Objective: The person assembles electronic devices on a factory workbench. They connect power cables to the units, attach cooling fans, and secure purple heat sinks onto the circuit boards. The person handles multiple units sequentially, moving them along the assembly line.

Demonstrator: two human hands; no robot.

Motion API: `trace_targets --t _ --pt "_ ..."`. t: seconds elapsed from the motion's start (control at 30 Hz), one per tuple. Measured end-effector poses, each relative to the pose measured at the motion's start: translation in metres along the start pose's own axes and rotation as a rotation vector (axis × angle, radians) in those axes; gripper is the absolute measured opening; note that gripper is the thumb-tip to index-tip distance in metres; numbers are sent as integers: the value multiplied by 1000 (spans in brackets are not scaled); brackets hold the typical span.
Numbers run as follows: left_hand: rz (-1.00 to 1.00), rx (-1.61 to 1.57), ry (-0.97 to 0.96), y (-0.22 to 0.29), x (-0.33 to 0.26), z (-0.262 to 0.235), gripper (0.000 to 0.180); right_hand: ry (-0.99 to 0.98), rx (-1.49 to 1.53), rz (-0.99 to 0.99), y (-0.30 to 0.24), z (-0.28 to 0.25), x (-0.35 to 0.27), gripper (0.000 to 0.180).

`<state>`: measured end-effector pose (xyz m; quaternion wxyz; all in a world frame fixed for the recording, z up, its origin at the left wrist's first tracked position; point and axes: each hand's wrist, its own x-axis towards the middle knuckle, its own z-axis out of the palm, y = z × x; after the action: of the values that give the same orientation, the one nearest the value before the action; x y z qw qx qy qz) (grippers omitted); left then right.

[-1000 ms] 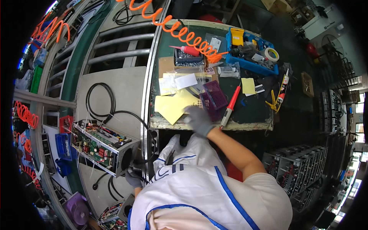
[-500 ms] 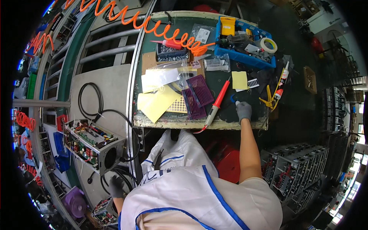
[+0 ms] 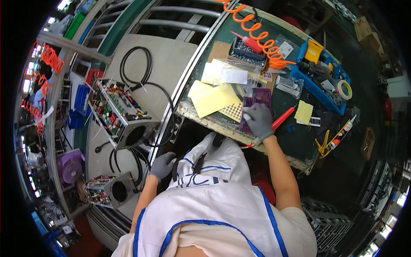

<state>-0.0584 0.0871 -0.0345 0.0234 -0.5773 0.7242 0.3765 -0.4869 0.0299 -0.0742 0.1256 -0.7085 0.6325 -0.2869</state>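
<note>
My right hand (image 3: 259, 121), in a grey glove, hovers over the purple slotted sheets (image 3: 262, 97) near the bench's front edge. Its fingers look slightly apart, pale at one tip, and nothing clearly shows in them. Beside it lies a red-handled tool (image 3: 283, 119), probably a soldering iron, its lower part hidden by the hand. A small blue piece (image 3: 291, 128) rests to the right. My left hand (image 3: 162, 166), also gloved, is low beside my apron, fingers loosely stretched and apparently holding nothing. An open electronics unit with a fan (image 3: 124, 115) stands to its left.
Yellow sheets (image 3: 214, 100), a tray of small fasteners (image 3: 246, 55) and a blue bin (image 3: 319, 92) lie on the bench. An orange coiled hose (image 3: 256, 26) hangs above. At right are a yellow caulking gun (image 3: 323, 143) and stacked units (image 3: 329, 222). Black cables (image 3: 145, 68) loop at left.
My right hand has moved left, from beside the small blue piece to over the purple sheets. My left hand has come up and right, nearer my lap. The view has turned leftward.
</note>
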Motion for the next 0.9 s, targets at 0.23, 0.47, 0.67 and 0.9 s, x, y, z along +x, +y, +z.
trace_targets --t 0.23,0.47,0.67,0.9 --pt "-149 -91 41 -19 -17 23 29 -191 -233 3 -1 35 5 14" --pt "-178 47 -36 -20 -17 26 31 -131 -291 142 13 -6 46 37" --pt "-128 -62 50 -9 -1 28 31 -172 -408 5 29 -3 51 40" --pt "-224 -27 -12 0 -8 31 28 -313 -529 117 57 -2 62 33"
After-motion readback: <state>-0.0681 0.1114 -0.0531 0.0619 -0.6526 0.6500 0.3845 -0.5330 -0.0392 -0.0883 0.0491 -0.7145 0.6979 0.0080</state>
